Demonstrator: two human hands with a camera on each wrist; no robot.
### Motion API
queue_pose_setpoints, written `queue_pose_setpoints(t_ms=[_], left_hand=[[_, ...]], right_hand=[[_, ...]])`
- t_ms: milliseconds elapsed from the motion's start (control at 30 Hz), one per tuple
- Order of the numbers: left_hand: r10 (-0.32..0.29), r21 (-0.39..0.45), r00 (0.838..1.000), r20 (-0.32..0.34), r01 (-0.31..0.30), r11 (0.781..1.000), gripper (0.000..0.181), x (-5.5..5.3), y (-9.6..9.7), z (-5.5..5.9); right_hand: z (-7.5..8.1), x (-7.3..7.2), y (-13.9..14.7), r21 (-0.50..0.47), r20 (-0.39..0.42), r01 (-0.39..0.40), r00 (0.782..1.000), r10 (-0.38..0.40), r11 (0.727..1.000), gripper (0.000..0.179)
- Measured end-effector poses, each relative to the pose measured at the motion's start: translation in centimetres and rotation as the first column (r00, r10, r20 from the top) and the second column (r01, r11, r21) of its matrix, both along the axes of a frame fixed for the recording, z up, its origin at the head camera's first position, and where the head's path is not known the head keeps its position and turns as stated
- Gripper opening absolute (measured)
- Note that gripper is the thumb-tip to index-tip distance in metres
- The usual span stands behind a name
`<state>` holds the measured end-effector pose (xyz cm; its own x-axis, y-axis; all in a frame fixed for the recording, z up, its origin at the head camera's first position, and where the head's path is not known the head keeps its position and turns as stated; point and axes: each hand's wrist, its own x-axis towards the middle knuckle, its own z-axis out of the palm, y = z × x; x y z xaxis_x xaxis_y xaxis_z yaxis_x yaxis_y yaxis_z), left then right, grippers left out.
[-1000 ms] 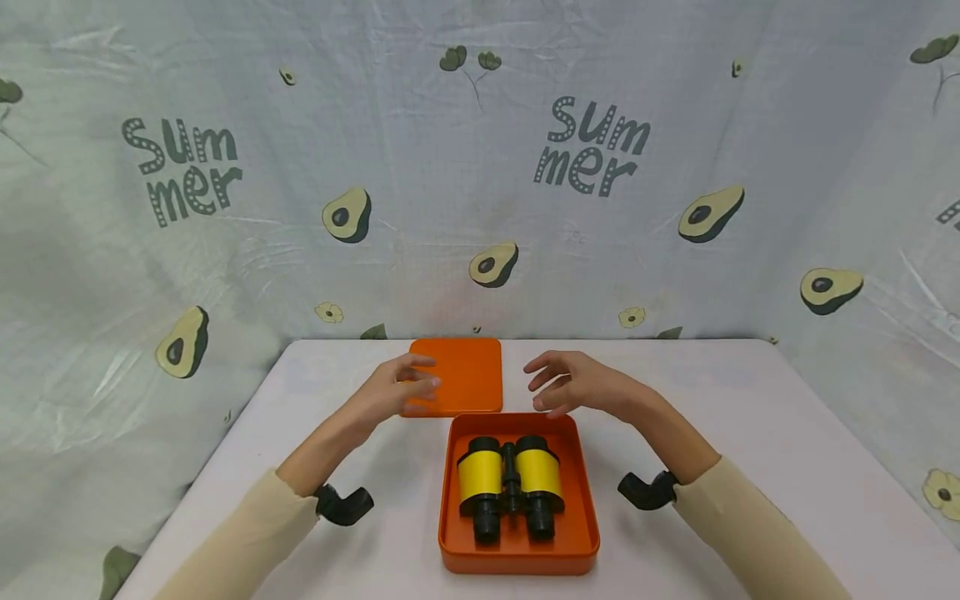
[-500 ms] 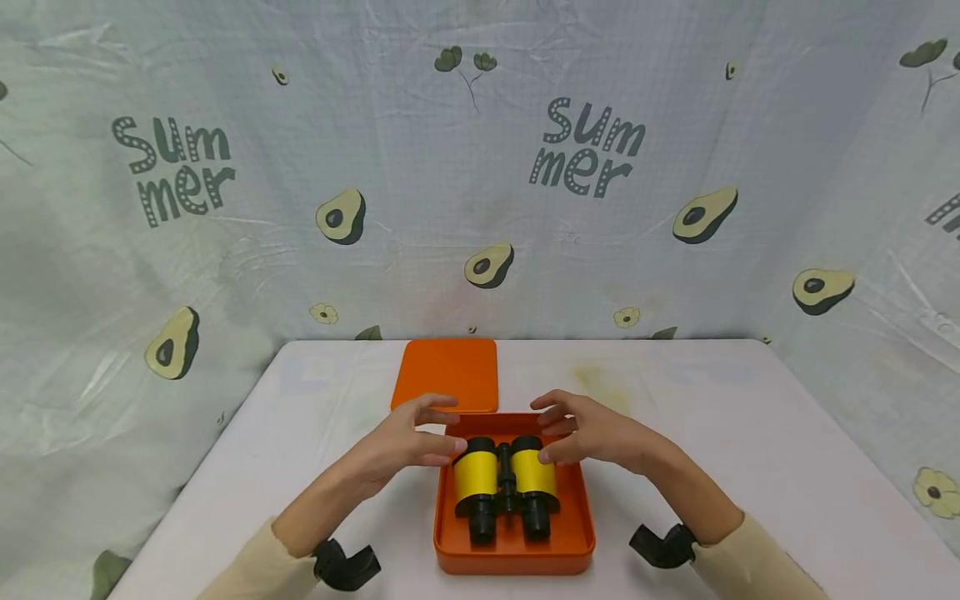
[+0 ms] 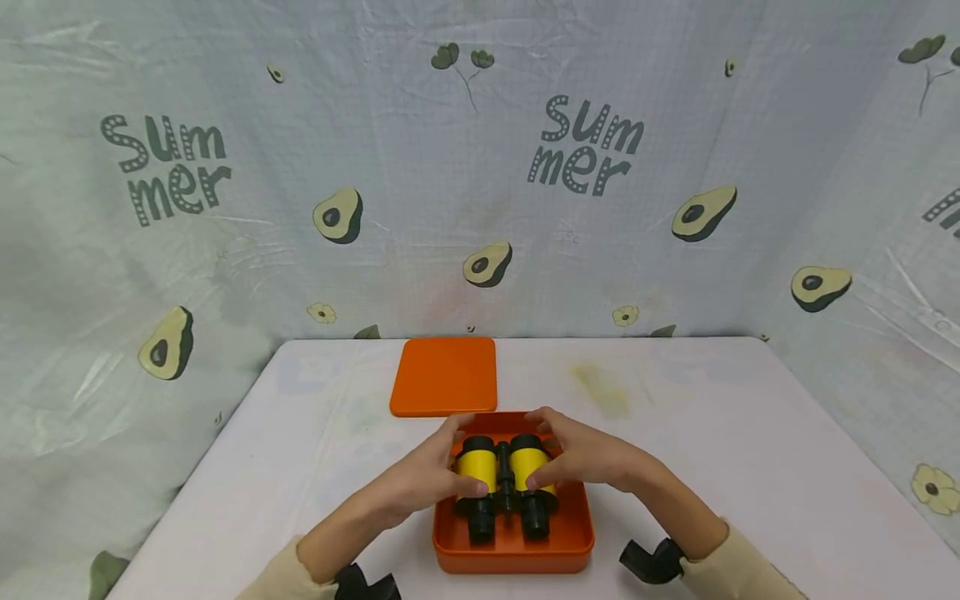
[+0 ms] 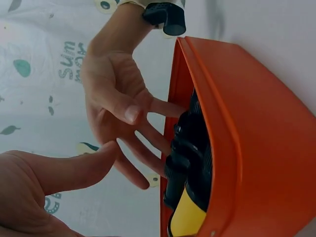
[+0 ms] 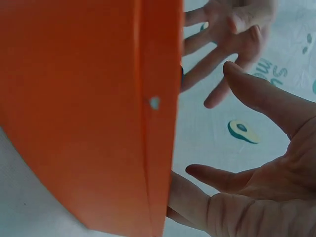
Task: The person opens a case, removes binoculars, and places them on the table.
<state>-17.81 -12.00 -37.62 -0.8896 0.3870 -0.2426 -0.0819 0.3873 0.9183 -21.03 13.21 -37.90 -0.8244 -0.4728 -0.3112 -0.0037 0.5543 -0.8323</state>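
Toy binoculars (image 3: 505, 477), black with yellow barrels, lie in an orange box (image 3: 513, 562) in the head view. My left hand (image 3: 429, 477) is over the box's left side, thumb above the left barrel, fingers reaching down past its far end. From the right comes my right hand (image 3: 588, 454), thumb over the right barrel, fingers spread along the box's right side. In the left wrist view the right hand's fingertips dip past the rim beside the binoculars (image 4: 190, 163). The right wrist view shows spread fingers; the box wall hides the binoculars. Contact with the barrels is uncertain.
An orange lid (image 3: 444, 377) lies flat on the white table (image 3: 675, 433) behind the box. A pale cloth (image 3: 420, 167) printed with avocados hangs behind and at the sides. Black wrist cameras (image 3: 652, 562) stick out below both hands.
Both hands have come down and nearer to me, from above the far edge of the box to beside the binoculars. Box, binoculars and lid keep their places.
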Motion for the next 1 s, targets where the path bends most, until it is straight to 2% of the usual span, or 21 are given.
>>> queue_pose_setpoints(t_ms=[233, 400, 533, 667, 833, 1000], left_hand=[[0.007, 0.023, 0.999, 0.034, -0.008, 1.0, 0.102, 0.6, 0.9, -0.2], [0.024, -0.024, 0.998, 0.058, -0.023, 0.999, 0.104, 0.8, 1.2, -0.7], [0.012, -0.053, 0.999, 0.045, -0.009, 0.999, 0.102, 0.8, 1.4, -1.1], [0.026, -0.055, 0.999, 0.03, -0.024, 0.998, 0.102, 1.0, 1.7, -1.3], [0.051, -0.057, 0.998, 0.026, -0.049, 0.997, 0.099, 1.1, 1.9, -1.7], [0.045, -0.073, 0.999, 0.008, -0.045, 0.996, 0.091, 1.0, 2.0, -1.9]], right_hand=[[-0.3, 0.4, -0.7, 0.046, -0.023, -0.001, 1.0, 0.002, 0.999, 0.093], [-0.6, 0.6, -1.2, 0.084, -0.052, -0.011, 0.999, 0.016, 0.996, 0.094], [-1.0, 0.8, -1.6, 0.128, -0.101, -0.005, 0.995, 0.018, 0.992, 0.093], [-1.3, 1.1, -2.1, 0.171, -0.159, 0.007, 0.987, 0.02, 0.985, 0.092], [-1.5, 1.4, -2.2, 0.193, -0.189, 0.012, 0.982, 0.025, 0.981, 0.091], [-1.6, 1.4, -2.2, 0.2, -0.207, 0.001, 0.977, 0.041, 0.98, 0.091]])
